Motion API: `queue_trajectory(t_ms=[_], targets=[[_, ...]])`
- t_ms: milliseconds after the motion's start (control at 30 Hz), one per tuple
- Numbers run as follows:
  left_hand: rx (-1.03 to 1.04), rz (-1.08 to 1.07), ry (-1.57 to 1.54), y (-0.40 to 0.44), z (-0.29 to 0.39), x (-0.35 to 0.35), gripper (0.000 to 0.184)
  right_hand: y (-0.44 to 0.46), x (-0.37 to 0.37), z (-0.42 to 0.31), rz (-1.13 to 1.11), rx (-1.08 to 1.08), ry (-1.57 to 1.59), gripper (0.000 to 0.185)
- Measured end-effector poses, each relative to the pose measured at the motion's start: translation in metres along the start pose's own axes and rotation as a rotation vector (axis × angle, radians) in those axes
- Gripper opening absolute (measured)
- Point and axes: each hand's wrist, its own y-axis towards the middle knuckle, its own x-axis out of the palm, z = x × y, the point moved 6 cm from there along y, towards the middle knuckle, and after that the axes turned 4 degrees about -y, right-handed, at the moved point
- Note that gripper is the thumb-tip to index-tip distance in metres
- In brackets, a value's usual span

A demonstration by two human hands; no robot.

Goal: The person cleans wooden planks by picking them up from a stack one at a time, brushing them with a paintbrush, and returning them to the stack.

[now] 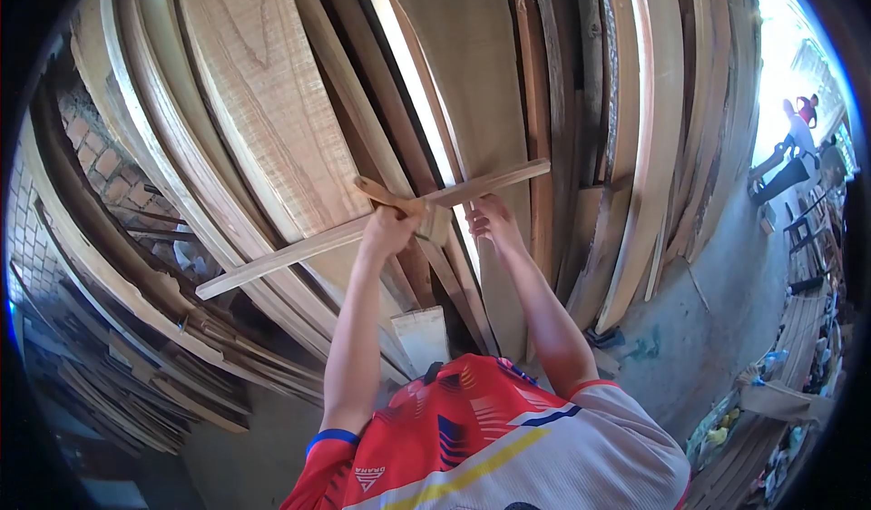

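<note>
My left hand [392,230] is closed around a paintbrush [413,207] with a wooden handle and pale bristles pointing right. A long narrow wooden strip [308,246] runs slantwise across the upright boards, passing just behind the brush and both hands. Whether my left fingers also touch the strip is hidden. Just below the right part of the strip is my right hand [494,221], its fingers loosely bent and apart, with nothing visible in them. Behind the strip stands a wide plank [263,93] with visible grain.
Many boards [472,65] lean upright ahead. Curved slabs and stacked strips [136,378] lie at the left, near a brick wall [95,152]. A pale block [422,336] is close to my body. At far right, people [798,147] are near a bright opening, with clutter below.
</note>
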Motion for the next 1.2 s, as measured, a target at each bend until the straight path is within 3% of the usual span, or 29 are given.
queue_trajectory(t_ms=[100,167,300,367,433,500,700,733,833,933,1200], targets=[[-0.141,0.145,0.129,-0.025,-0.026,-0.012,0.052,-0.008,-0.004,-0.010,0.069,0.009,-0.047,0.039],[-0.204,0.336,-0.009,-0.060,-0.049,-0.041,0.052,-0.015,-0.007,-0.019,0.115,0.019,-0.079,0.050],[-0.064,0.763,-0.179,-0.108,-0.130,-0.101,0.047,-0.011,-0.013,-0.010,0.070,-0.025,0.015,0.042],[-0.176,0.844,-0.097,-0.133,-0.153,-0.131,0.044,-0.010,-0.019,-0.008,0.067,-0.048,0.002,0.048],[-0.183,1.086,-0.225,-0.151,-0.177,-0.151,0.046,-0.013,-0.022,-0.011,0.078,-0.046,-0.048,0.045],[-0.348,1.144,-0.056,-0.151,-0.241,-0.172,0.050,-0.015,-0.027,-0.014,0.064,-0.050,-0.073,0.044],[-0.288,1.373,-0.414,-0.157,-0.303,-0.210,0.048,-0.014,-0.038,-0.014,0.071,0.002,-0.127,0.044],[-0.230,1.399,-0.697,-0.155,-0.317,-0.210,0.046,-0.014,-0.037,-0.012,0.070,0.005,-0.128,0.044],[-0.383,1.357,-1.106,-0.150,-0.354,-0.212,0.043,-0.018,-0.032,-0.012,0.068,0.046,-0.100,0.046],[-0.365,1.297,-1.303,-0.144,-0.359,-0.219,0.038,-0.014,-0.029,-0.015,0.068,0.047,-0.115,0.049],[-0.382,1.074,-1.213,-0.140,-0.312,-0.206,0.028,-0.005,-0.012,-0.027,0.110,0.000,-0.125,0.048]])
